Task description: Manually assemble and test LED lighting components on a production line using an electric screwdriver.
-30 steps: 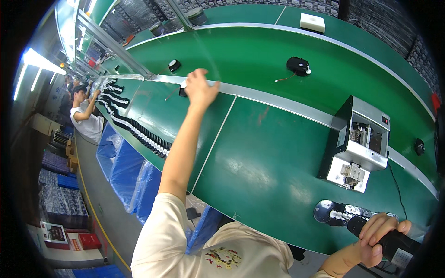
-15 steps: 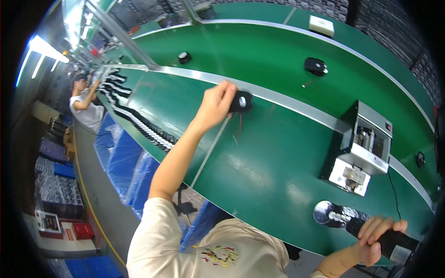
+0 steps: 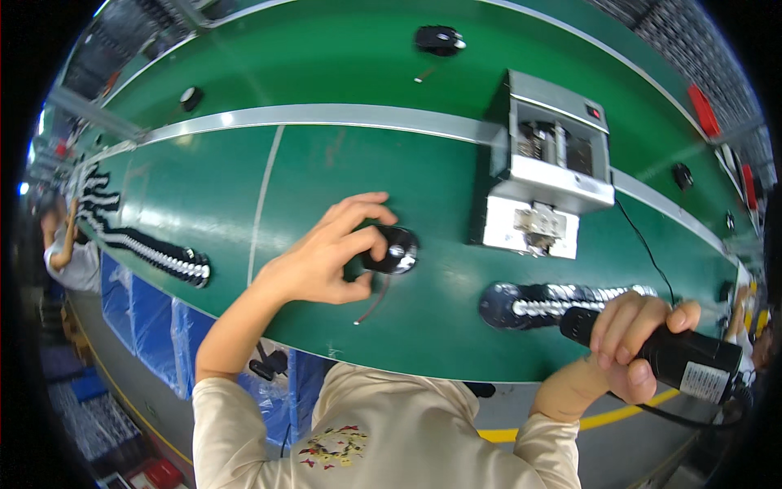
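A round, glossy black part point(image 3: 399, 249) with a thin dangling wire is at the middle of the green worktable point(image 3: 342, 175). My left hand point(image 3: 330, 253) curls its thumb and fingers about the part's left side. Whether the part rests on the table or is just above it, I cannot tell. In my right hand point(image 3: 631, 338) is a black electric screwdriver point(image 3: 688, 359), lying nearly level, its narrower end to the left and its cable trailing from the right end. Just beyond it, overlapping black parts lie in a row point(image 3: 529, 306).
A grey screw feeder point(image 3: 562, 155) stands right of centre with a cable behind it. Another row of black parts point(image 3: 155, 254) runs off left. The green conveyor point(image 3: 326, 69) beyond the metal rail carries several black pieces. Co-workers sit at both ends.
My left hand has brought the round part from the rail toward me over the table. The view has turned right. My right hand keeps hold of the electric screwdriver.
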The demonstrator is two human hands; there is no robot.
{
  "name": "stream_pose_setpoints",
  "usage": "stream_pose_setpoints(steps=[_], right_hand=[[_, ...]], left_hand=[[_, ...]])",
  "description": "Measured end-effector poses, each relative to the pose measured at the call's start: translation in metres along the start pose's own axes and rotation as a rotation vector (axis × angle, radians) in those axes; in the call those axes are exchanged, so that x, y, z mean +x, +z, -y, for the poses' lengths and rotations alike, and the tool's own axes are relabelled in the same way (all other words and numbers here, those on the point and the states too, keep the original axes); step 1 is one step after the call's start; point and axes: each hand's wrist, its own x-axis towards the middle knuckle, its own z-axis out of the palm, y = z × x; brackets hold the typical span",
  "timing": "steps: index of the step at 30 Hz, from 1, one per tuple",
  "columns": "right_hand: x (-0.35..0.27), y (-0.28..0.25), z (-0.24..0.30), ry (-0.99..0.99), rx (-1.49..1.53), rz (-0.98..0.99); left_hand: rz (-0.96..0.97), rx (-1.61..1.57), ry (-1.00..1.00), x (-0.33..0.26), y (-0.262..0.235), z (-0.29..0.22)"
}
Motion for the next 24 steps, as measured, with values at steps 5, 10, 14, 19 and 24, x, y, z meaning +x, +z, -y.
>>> stream_pose_setpoints(steps=[5,10,14,19,24], right_hand=[[0.005,-0.004,0.001,0.041,-0.005,0.084],[0.005,-0.002,0.0,0.042,0.001,0.052],[0.005,-0.003,-0.001,0.045,-0.003,0.057],[0.003,-0.001,0.001,0.059,0.0,0.027],[0.004,-0.002,0.001,0.068,-0.011,0.036]], left_hand=[[0.113,-0.038,0.082,0.007,0.033,-0.011],[0.005,-0.079,0.245,0.038,0.092,-0.052],[0.005,-0.074,0.264,0.045,0.109,-0.059],[0.008,-0.026,0.274,0.046,0.116,-0.057],[-0.001,0.053,0.298,0.048,0.116,-0.061]])
